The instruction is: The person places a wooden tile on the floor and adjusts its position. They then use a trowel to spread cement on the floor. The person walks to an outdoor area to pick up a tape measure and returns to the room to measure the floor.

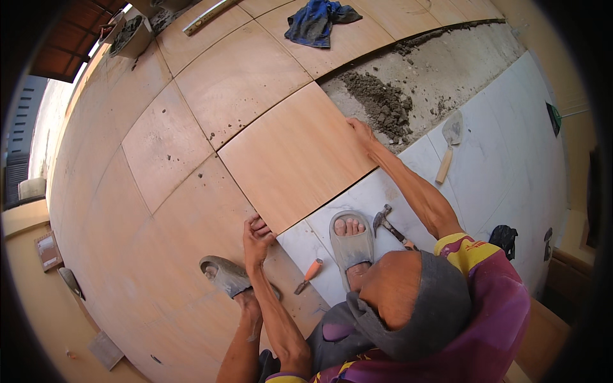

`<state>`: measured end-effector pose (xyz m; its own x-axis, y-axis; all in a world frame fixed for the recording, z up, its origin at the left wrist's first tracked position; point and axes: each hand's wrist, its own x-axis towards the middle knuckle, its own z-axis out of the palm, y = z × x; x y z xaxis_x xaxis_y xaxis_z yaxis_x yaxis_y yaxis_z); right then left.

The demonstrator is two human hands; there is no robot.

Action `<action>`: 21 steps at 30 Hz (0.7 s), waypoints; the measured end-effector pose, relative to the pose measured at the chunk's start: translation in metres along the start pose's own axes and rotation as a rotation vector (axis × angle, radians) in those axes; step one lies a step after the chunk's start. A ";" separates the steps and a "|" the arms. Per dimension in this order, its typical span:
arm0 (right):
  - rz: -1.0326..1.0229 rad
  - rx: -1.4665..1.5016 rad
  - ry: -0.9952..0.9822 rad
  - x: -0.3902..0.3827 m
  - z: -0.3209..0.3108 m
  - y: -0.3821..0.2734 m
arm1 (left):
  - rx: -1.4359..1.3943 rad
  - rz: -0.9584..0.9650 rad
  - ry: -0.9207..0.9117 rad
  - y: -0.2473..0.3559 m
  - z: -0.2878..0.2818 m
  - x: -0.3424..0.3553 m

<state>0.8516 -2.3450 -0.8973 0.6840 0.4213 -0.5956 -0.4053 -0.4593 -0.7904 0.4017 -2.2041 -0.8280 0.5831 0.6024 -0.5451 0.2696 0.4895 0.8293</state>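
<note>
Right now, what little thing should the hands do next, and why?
Probably nudge the wood-coloured tile gently to line up its edges: the left hand is at its near corner, the right hand is at its right edge, and dark seams show along its sides.

Bright; glare at left; edges bent, dark.

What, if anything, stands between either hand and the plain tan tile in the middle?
Nothing visible does: the left hand is at the near corner of the tan tile, the right hand at its right edge. The crumbly grey heap lies beyond that edge, and the hammer lies on the white tiles; neither is between.
</note>
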 end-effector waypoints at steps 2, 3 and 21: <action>0.003 0.008 -0.007 -0.001 0.001 -0.002 | 0.007 0.007 0.015 0.001 -0.001 0.000; 0.004 0.013 -0.016 -0.001 0.001 -0.002 | 0.017 0.012 0.019 0.000 -0.002 0.000; -0.008 0.092 -0.067 0.002 0.011 0.008 | 0.015 -0.065 0.095 0.000 -0.009 0.000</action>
<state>0.8434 -2.3393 -0.9063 0.6461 0.4776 -0.5953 -0.4565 -0.3833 -0.8029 0.3947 -2.1985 -0.8286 0.4891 0.6268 -0.6066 0.3161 0.5208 0.7930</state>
